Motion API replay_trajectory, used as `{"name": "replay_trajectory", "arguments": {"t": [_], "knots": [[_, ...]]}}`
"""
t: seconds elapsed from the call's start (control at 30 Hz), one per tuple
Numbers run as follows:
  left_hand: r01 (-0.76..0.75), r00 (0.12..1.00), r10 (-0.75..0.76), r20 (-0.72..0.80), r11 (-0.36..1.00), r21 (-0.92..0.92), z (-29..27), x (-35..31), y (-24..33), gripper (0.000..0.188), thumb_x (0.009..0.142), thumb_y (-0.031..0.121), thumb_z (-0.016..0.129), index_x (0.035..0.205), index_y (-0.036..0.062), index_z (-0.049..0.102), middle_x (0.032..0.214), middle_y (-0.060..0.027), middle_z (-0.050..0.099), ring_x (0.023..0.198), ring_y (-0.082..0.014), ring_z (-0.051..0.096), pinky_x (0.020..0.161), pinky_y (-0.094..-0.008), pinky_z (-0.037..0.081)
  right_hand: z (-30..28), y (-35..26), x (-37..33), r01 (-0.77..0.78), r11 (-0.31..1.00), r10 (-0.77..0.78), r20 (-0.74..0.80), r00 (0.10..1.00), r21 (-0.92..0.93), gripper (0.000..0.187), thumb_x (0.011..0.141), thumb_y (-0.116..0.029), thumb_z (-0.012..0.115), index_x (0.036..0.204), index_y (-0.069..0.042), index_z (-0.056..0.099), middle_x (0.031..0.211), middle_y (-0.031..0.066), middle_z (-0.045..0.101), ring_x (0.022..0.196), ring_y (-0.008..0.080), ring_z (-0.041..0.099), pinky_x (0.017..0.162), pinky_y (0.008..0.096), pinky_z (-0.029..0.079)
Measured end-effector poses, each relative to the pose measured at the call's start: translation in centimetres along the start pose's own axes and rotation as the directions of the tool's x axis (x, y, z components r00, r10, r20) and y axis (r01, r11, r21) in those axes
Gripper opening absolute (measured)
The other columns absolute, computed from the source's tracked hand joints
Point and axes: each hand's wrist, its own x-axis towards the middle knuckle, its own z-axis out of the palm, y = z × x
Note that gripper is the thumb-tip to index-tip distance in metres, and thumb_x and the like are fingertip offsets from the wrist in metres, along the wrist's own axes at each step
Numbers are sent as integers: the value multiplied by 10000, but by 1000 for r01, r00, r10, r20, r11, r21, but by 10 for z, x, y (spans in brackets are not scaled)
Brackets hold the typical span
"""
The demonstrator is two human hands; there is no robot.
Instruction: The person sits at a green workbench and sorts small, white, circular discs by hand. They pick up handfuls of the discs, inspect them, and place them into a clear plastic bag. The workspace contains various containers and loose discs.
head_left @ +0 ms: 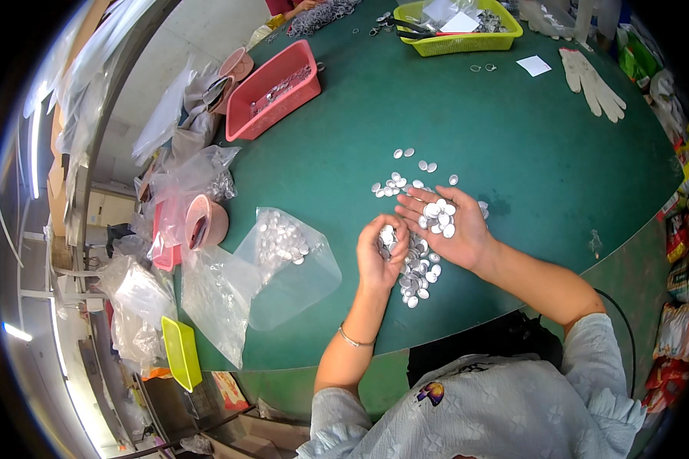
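Palm up with its fingers stretched out, my right hand (467,229) holds a small heap of shiny oval silver pieces (439,218). Beside it my left hand (377,268) is curled round more of the same silver pieces (387,239), which show between the fingers. A pile of silver oval pieces (417,275) lies on the green table (344,168) between and below the hands. Past the fingertips, several loose ovals (393,183) are scattered. To the left of my left hand lies a clear plastic bag (306,287) with more ovals (282,239) in it.
A pink basket (277,107) with small metal parts stands at the far left, a yellow-green basket (467,44) at the back. A white glove (589,83) and a white card (533,66) lie at far right. On the left stands a pink cup (216,223) among plastic bags.
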Motion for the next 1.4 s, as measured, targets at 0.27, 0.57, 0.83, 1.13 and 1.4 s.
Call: {"name": "replay_trajectory", "arguments": {"t": [0.27,0.57,0.83,1.13,1.4], "knots": [[-224,908,415,55,373,900,31,-9,-16,263,757,22,701,1007,-10,626,618,68,457,539,-11,339,481,-168,288,7,1,-5,31,999,-31,23,999,-6,426,930,-282,359,1191,44,442,1260,214,462,1186,316,438,1044,418,319],[-167,968,248,-41,755,634,18,-3,-14,112,830,55,631,886,17,541,591,43,457,478,-15,364,396,-185,259,2,2,0,25,1000,-25,-13,1000,3,415,928,-262,357,1182,54,445,1258,215,461,1208,320,422,1056,414,312],[97,980,-15,198,905,-414,1,-2,-4,152,836,160,477,761,81,371,753,-57,411,421,-92,297,343,-195,213,4,1,0,6,1000,-6,8,1000,2,405,924,-251,358,1167,59,450,1229,219,485,1193,327,435,1051,401,320],[-227,931,362,-53,686,691,24,-9,-23,205,854,21,585,1052,-21,614,729,15,538,566,-38,453,485,-167,361,5,5,-3,-21,990,18,-26,999,-136,443,900,-250,400,1217,58,429,1217,195,507,1136,282,486,1026,381,346],[-276,899,421,124,325,904,25,-8,-24,275,779,-39,639,1052,-26,604,765,-41,601,688,-50,515,642,-193,438,5,6,-7,-45,972,24,-95,995,-231,459,924,-297,388,1230,40,442,1225,179,505,1173,247,446,1008,361,362]]}}
